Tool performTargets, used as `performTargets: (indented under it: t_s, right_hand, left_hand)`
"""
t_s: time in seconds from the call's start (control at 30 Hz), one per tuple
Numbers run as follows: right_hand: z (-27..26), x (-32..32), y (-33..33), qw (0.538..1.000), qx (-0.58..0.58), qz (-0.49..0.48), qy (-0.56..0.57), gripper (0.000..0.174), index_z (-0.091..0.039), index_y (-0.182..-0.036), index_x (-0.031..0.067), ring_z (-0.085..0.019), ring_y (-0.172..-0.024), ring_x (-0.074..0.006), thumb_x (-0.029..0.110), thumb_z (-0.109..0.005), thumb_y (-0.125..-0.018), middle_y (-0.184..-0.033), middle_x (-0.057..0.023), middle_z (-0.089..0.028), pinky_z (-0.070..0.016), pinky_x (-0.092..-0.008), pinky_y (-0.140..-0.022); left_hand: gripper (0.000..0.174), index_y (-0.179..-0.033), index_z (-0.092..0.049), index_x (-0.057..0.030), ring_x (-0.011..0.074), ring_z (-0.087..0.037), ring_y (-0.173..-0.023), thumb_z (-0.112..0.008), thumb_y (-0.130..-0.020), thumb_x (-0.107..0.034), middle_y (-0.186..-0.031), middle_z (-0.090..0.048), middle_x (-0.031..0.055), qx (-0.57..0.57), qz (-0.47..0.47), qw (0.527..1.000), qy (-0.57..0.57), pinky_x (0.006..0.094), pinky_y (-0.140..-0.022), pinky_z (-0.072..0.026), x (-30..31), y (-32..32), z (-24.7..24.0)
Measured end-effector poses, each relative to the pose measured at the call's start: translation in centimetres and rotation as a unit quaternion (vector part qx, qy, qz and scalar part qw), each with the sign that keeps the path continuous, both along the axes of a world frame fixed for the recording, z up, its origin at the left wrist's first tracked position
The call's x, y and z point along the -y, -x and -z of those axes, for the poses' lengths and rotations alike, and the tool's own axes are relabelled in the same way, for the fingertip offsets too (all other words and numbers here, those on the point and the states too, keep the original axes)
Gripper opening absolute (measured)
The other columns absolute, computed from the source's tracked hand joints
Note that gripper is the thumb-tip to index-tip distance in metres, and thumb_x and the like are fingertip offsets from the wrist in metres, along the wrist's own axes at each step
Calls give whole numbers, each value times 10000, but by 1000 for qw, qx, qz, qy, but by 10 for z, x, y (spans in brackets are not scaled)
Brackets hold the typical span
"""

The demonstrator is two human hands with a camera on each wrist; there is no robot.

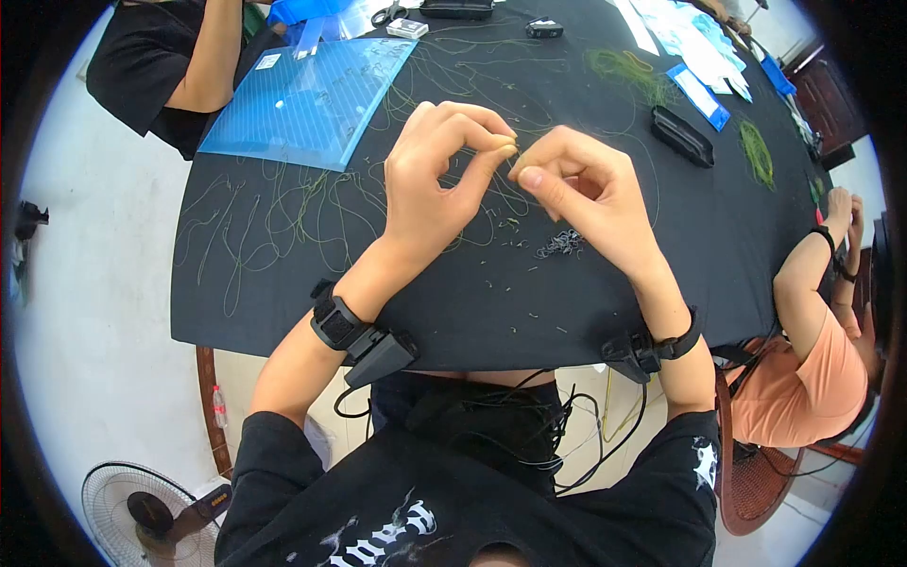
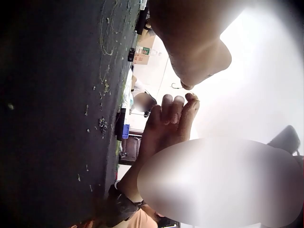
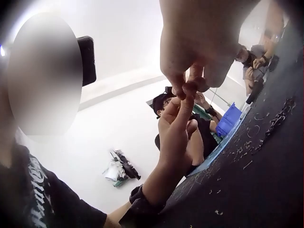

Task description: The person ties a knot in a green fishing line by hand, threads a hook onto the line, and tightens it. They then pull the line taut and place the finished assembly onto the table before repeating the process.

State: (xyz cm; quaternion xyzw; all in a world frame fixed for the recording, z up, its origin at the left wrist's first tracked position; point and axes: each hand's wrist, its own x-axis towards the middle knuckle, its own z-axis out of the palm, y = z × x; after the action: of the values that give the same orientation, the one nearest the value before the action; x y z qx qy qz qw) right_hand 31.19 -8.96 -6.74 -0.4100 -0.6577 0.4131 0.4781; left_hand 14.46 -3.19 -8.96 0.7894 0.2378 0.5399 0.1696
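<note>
Over the black table, my left hand [image 1: 430, 184] pinches a small fish hook [image 2: 176, 86] between thumb and forefinger, its bend sticking out past the fingertips in the left wrist view. Close beside it, my right hand [image 1: 595, 194] has thumb and forefinger pressed together on a thin fishing line, mostly hidden by the fingers. The two sets of fingertips almost meet. Below the right hand lies a small pile of dark fish hooks [image 1: 562, 244], with short line clippings scattered around it. Strands of greenish fishing line [image 1: 302, 213] spread across the cloth left of my hands.
A blue clear folder [image 1: 307, 99] lies at the left, near another person's arm. Scissors [image 1: 388, 13] and a small white box [image 1: 407, 29] are at the back. A black open case [image 1: 681, 137] and green line coils [image 1: 756, 154] sit to the right, where a person in orange sits.
</note>
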Motion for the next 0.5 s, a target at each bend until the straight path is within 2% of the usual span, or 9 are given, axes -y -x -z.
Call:
performTargets:
  t_s: [0.07, 0.17, 0.37, 0.5]
  right_hand:
    - [-2, 0, -4, 1000, 9, 6, -13, 128, -597, -852, 15, -449, -599, -11, 141, -608, -876, -716, 22, -562, -334, -169, -516]
    - [-5, -1, -7, 999, 18, 24, -30, 144, -587, -850, 20, -472, -654, -7, 159, -598, -886, -734, 31, -566, -361, -170, -571]
    - [0, -7, -9, 995, -28, 90, -20, 169, -601, -835, 18, -457, -600, 3, 180, -613, -882, -664, 52, -552, -341, -161, -543]
    - [5, -8, -8, 993, -45, 87, 61, 184, -618, -832, 26, -436, -556, 0, 204, -629, -874, -616, 59, -536, -320, -167, -500]
  left_hand:
    - [123, -696, -597, -76, 136, -510, -669, -704, -697, -16, -816, -647, -12, -14, -3, 1000, -4, 246, -551, -384, 3, -2, -4]
    - [130, -701, -597, -70, 161, -529, -680, -713, -680, -15, -818, -645, 0, -40, 39, 998, -17, 261, -609, -413, 3, -2, -5]
    - [137, -705, -602, -70, 153, -511, -668, -726, -677, -19, -822, -642, -1, -17, 88, 996, -27, 263, -594, -402, 3, -3, -5]
    - [112, -709, -605, -62, 97, -437, -619, -711, -715, -27, -832, -641, -18, 17, 89, 993, 76, 224, -528, -334, 8, -2, -5]
